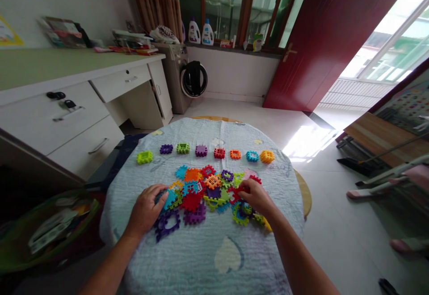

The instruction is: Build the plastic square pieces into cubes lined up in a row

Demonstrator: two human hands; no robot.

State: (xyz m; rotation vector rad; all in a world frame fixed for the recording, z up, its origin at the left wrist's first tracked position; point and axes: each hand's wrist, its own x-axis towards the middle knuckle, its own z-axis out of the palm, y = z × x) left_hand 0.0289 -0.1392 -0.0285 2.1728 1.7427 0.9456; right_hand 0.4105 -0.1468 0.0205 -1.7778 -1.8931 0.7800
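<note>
Interlocking plastic building pieces lie in a loose pile (192, 201) in the middle of the cloth-covered table. At the pile's left edge, my left hand (145, 208) is curled with thumb and fingers around a blue piece (170, 199), partly covered by the hand. On the right side, my right hand (257, 195) pinches a red piece (234, 194), its fingertips partly hidden. A purple frame piece (167, 223) lies just below my left hand. Behind the pile, several assembled blocks form a curved row, from a green block (145, 157) to a yellow-orange block (267, 156).
The round table wears a pale blue cloth (228, 257). A basket of items (50, 237) stands at the lower left, beside a white drawer cabinet (80, 125). A washing machine (174, 76) and red door (321, 40) are beyond. Another person's foot (400, 245) shows at right.
</note>
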